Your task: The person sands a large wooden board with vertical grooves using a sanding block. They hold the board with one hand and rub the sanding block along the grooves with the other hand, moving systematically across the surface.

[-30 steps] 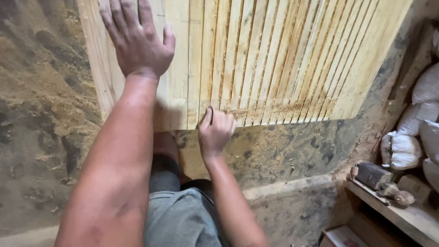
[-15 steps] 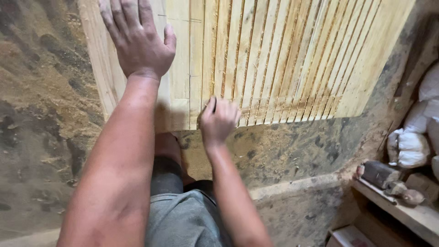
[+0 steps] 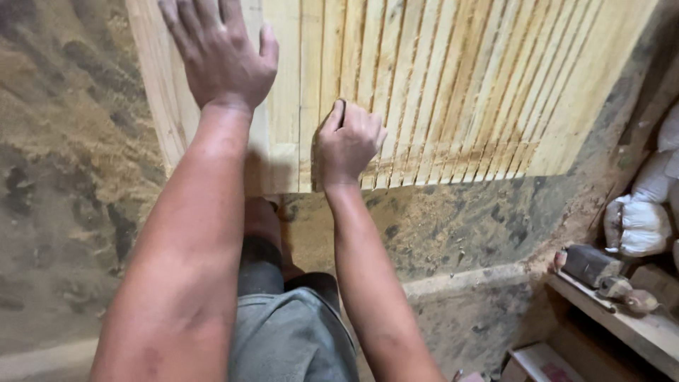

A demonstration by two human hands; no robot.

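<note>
We've got our left hand (image 3: 219,60) spread flat, holding nothing, on the slatted wooden panel (image 3: 453,85) near its left edge. Our right hand (image 3: 346,141) is curled around something small and dark, maybe a pencil, can't tell for sure, right at the panel's near edge. Slats run lengthwise away from us, so the right hand's nearer to that end. Sawdust-covered floor (image 3: 71,177) all around.

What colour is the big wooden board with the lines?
Pale yellow wood, the slatted panel shows best in the head view.
</note>
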